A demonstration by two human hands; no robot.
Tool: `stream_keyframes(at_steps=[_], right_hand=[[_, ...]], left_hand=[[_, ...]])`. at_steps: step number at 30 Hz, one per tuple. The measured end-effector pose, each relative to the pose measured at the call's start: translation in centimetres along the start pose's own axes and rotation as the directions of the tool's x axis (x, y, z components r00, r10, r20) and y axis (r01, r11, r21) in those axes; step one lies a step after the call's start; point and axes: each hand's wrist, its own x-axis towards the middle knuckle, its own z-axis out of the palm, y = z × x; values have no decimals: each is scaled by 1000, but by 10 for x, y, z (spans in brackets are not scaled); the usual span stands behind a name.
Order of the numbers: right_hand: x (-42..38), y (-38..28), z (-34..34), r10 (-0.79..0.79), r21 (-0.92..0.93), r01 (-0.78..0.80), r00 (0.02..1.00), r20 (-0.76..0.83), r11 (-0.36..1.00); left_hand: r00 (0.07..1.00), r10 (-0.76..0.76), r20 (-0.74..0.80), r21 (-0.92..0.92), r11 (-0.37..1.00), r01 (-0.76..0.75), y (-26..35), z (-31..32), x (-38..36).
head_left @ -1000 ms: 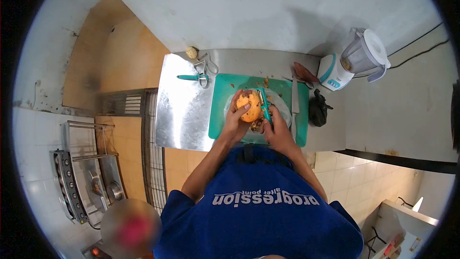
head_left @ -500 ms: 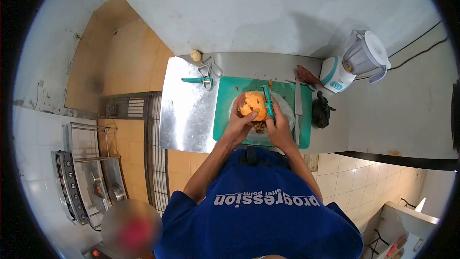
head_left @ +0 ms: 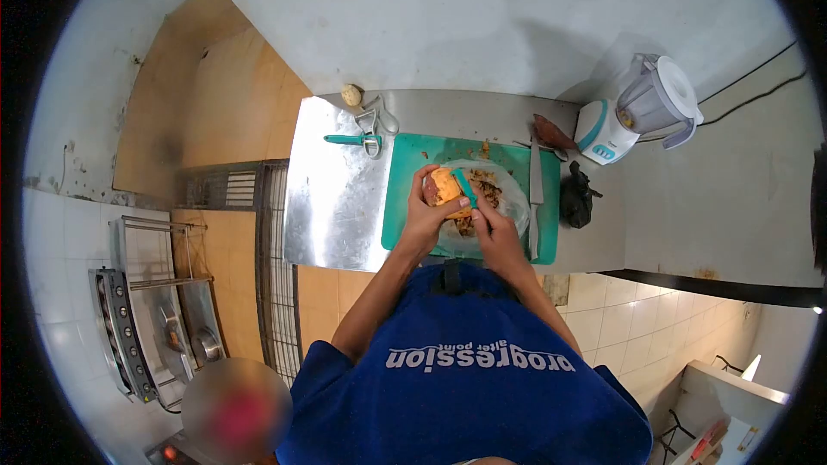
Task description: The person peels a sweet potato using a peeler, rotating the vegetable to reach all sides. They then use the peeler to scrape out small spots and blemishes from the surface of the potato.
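My left hand (head_left: 420, 222) is wrapped around a partly peeled sweet potato (head_left: 444, 186), orange where bare and reddish where skin remains. In my right hand (head_left: 500, 239) is a teal peeler (head_left: 466, 189), its head against the sweet potato's right side. Below them a clear plastic bag (head_left: 517, 200) lies spread on the green cutting board (head_left: 399, 215), with brownish peelings (head_left: 489, 187) on it. A long knife (head_left: 535, 185) rests along the board's right side.
Left on the steel counter (head_left: 332, 207) are another teal-handled peeler (head_left: 345, 139), metal tools and a pale round item (head_left: 351, 95). At right stand a blender (head_left: 633, 112), an unpeeled sweet potato (head_left: 551, 133) and a black bag (head_left: 578, 196). Someone's blurred head (head_left: 237, 411) shows lower left.
The sweet potato has turned in my left hand, now showing reddish skin on its left. My right hand has brought the peeler leftward onto it, uncovering more peelings on the bag.
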Motion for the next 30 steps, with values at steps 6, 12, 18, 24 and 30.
stream_keyframes(at_steps=[6,12,18,24,30], right_hand=[[2,17,6,-81,84,82,997,-15,993],[0,9,5,42,181,-48,998,36,982],[-2,22,11,-20,167,25,999,-35,986],[-8,12,6,26,192,-26,1000,0,981],[0,10,9,16,189,-10,999,-29,982]], left_hand=[[997,79,21,29,996,-79,7,6,-4],[988,157,-2,126,980,-156,3,4,0],[985,148,-84,-1,989,-149,6,11,-3],[975,214,-60,91,974,-208,10,9,-3],[989,149,9,229,962,-148,9,9,-6]])
